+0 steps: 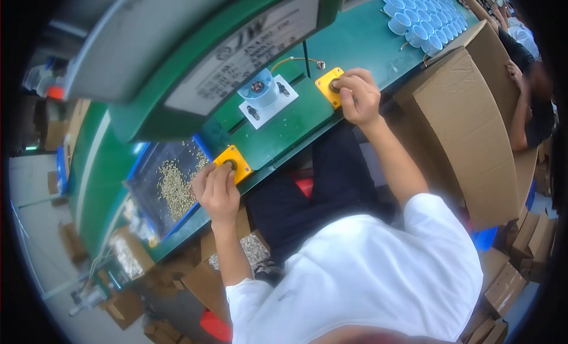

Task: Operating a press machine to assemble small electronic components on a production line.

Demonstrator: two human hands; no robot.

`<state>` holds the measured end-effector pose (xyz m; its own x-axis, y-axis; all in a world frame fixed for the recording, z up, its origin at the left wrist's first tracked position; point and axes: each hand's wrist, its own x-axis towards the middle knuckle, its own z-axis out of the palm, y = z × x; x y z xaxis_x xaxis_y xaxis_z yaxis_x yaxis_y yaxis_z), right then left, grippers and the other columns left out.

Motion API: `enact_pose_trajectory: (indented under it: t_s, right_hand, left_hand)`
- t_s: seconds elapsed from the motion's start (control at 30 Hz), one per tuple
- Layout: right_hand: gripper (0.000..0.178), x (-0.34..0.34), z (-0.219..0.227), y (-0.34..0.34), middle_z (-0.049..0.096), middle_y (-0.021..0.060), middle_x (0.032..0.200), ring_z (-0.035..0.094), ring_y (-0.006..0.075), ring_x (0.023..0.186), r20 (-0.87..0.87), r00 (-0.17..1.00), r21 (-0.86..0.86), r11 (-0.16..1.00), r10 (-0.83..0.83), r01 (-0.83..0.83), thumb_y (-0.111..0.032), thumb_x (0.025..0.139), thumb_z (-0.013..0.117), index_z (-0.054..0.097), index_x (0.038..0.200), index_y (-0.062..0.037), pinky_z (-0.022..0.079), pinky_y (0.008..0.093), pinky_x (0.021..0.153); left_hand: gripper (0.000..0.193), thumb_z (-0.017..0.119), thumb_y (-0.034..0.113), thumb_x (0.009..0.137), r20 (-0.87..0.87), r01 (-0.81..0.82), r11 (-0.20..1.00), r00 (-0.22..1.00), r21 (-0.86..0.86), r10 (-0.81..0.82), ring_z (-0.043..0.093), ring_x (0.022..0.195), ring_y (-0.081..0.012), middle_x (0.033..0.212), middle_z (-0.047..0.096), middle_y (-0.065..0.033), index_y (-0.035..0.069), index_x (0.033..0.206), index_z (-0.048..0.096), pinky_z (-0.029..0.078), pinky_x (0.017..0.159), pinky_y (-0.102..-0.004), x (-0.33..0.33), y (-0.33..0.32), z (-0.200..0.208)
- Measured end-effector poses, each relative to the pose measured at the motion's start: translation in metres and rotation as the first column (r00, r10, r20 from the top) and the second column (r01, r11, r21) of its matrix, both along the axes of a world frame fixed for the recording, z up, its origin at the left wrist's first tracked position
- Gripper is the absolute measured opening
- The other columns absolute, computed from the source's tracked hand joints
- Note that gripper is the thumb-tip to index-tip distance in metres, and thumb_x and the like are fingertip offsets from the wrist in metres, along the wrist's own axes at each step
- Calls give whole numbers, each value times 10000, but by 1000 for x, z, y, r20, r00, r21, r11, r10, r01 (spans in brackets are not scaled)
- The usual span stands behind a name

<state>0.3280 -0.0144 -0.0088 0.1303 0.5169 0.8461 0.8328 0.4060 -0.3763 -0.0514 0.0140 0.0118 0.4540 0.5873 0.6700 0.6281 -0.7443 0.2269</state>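
My left hand (pixel 218 193) has its fingers bent over a black push button (pixel 231 165) on a yellow control box (pixel 243 172). Likewise, my right hand (pixel 359 97) is closed at the black push button of a second yellow control box (pixel 325 84), farther right along the green bench edge. Between the boxes, a light blue plastic cup (pixel 266 97) stands in a white fixture plate (pixel 260 119) with black clamps. A small dark part shows inside the cup, and a yellowish wire (pixel 283 62) with a ring-like end trails from it. The green machine head (pixel 236 54) overhangs the cup.
Left of the bench lies a blue-edged tray (pixel 145 175) with many small metal pieces (pixel 176 190). Rows of light blue cups (pixel 423 18) stand at the far right. A big open cardboard box (pixel 461 125) is by my right arm; another person (pixel 526 101) is beyond it.
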Motion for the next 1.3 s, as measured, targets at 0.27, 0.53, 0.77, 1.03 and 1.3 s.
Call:
enact_pose_trajectory:
  t_s: [0.27,0.53,0.77,1.03,1.3]
  right_hand:
    - [215,7,-28,1,734,131,1029,676,302,944,-174,983,55,997,67,-58,-117,940,604,687,1095,6,516,395,886]
    - [272,0,-22,4,714,131,1153,655,243,1065,-529,847,-217,972,-43,-86,-162,1009,553,667,1197,-3,502,342,936]
    - [295,14,-27,3,712,131,1133,663,226,1024,-547,837,-260,955,-23,-143,-209,1023,559,698,1179,0,509,330,916]
    - [288,8,-25,7,729,107,1023,669,287,963,-434,901,-208,976,-28,-70,-308,987,634,720,1091,-53,528,356,862]
    - [314,8,-33,9,726,119,1032,676,289,946,-418,908,-202,976,-12,-80,-340,980,645,723,1099,-60,535,365,847]
  left_hand:
    - [43,681,-22,896,68,20,992,998,-126,-11,654,931,-343,910,715,-132,-4,931,699,520,878,-436,14,11,3]
    - [64,757,-7,864,273,68,978,962,-196,-12,690,862,-300,886,723,-113,3,921,729,539,785,-384,64,26,32]
    - [111,780,-15,846,134,51,952,991,-303,-11,705,855,-260,922,741,-119,8,951,751,544,766,-332,70,32,29]
    - [127,775,-17,861,220,32,919,974,-393,61,720,859,-206,963,756,-114,3,987,769,549,791,-316,65,33,18]
    - [96,777,26,900,296,43,851,946,-523,134,700,842,-148,922,752,-90,-4,991,775,525,781,-270,54,36,22]
